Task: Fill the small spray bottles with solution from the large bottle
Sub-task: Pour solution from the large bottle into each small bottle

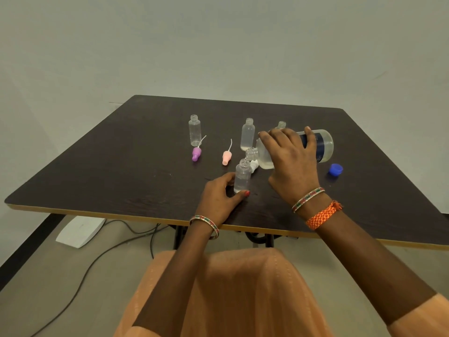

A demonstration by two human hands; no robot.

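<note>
Table top [121, 166]: dark wood-grain laminate, matt, pale edge band. Small bottles [194, 130] and large bottle [315, 147]: clear plastic, smooth, slightly glossy. Spray heads, purple [196, 153] and pink [227, 157]: matt plastic. Blue cap [336, 169]: glossy plastic. Orange wristband [323, 215] is woven cloth (frayed end).

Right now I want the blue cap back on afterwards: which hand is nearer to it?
Right. The right hand grips the tilted large bottle just left of the blue cap; the left hand holds a small bottle farther left.
</note>
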